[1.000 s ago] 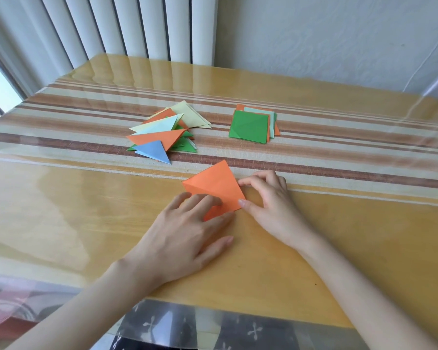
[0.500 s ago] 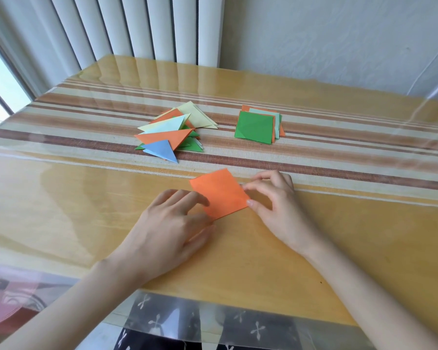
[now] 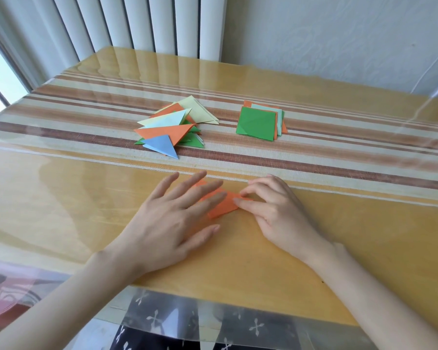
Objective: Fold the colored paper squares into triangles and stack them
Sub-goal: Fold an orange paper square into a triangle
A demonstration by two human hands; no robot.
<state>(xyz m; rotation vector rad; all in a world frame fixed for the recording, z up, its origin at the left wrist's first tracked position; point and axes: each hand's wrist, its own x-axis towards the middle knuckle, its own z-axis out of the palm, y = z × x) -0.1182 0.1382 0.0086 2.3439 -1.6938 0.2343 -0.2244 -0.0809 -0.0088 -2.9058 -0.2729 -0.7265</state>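
Note:
An orange paper (image 3: 224, 205) lies on the table near its front, mostly covered by my hands. My left hand (image 3: 172, 221) lies flat on its left part with straight, spread fingers. My right hand (image 3: 271, 210) pinches the paper's right corner between thumb and forefinger. Behind them a loose pile of folded triangles (image 3: 173, 128) in orange, yellow, pale green, green and blue lies on the striped runner. To its right sits a stack of flat squares (image 3: 258, 123) with a green one on top.
The table (image 3: 61, 198) is yellow wood under a glossy clear cover, with a striped runner (image 3: 339, 152) across its middle. White vertical blinds (image 3: 137, 24) and a wall stand behind the far edge. The front edge runs just below my wrists.
My left hand has slid forward and flattened over the orange paper, hiding most of it. My right hand now pinches the right corner. The view has shifted slightly.

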